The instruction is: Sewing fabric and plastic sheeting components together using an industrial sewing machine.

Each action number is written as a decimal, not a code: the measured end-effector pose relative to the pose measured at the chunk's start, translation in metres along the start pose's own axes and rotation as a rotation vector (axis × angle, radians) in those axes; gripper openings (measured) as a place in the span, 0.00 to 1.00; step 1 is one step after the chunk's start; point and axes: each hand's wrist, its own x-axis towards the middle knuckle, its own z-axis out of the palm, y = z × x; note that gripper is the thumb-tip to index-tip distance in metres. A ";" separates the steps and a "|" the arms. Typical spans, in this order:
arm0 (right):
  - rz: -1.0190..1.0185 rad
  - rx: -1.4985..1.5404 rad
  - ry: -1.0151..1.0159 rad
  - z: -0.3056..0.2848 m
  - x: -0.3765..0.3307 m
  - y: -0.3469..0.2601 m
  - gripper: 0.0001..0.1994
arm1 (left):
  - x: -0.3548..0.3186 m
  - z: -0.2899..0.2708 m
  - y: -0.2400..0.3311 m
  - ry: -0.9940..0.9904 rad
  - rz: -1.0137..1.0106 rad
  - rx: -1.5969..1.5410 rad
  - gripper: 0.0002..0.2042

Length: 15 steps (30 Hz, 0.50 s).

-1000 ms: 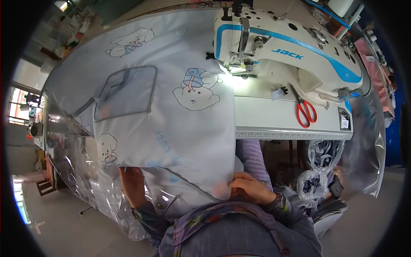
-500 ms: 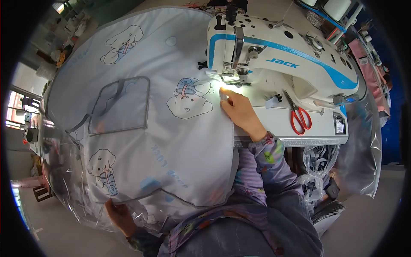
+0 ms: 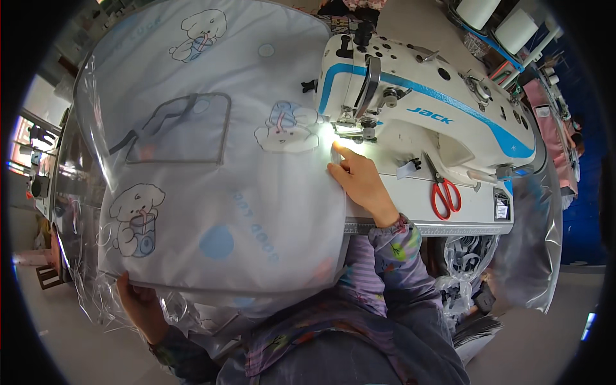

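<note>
**Two hands on a wide pale cloth (image 3: 192, 192) at the sewing machine (image 3: 427, 106)!**

And there's the cloth, spread broad and smooth across the table (image 3: 410, 204) left of the needle, its right edge by the lit stitching spot. Soft ripples, cartoon dogs printed on it, a sheer-looking patch (image 3: 186, 131) edged in grey, a dark flat strap (image 3: 123, 142) at its side. Glossy, crinkled clear plastic (image 3: 80, 263) at left!

Left hand (image 3: 142, 309): fingers bent, gripping the grey-trimmed lower left edge. Right hand (image 3: 364, 185): half open, forefinger stretched toward the needle, thumb at the cloth's right edge; whether it pinches, can't tell. Beyond it, red-looped metal scissors (image 3: 445, 196) lie on the hard white surface.
</note>
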 end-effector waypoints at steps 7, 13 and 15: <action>0.053 0.013 -0.057 -0.006 -0.003 -0.009 0.26 | 0.017 0.025 -0.002 -0.140 0.055 0.034 0.13; 0.166 0.167 -0.109 -0.007 -0.008 -0.014 0.27 | 0.036 0.056 -0.003 -0.164 0.071 -0.011 0.13; 0.187 0.191 -0.110 -0.006 -0.008 -0.013 0.27 | 0.044 0.063 -0.007 -0.228 0.064 -0.004 0.13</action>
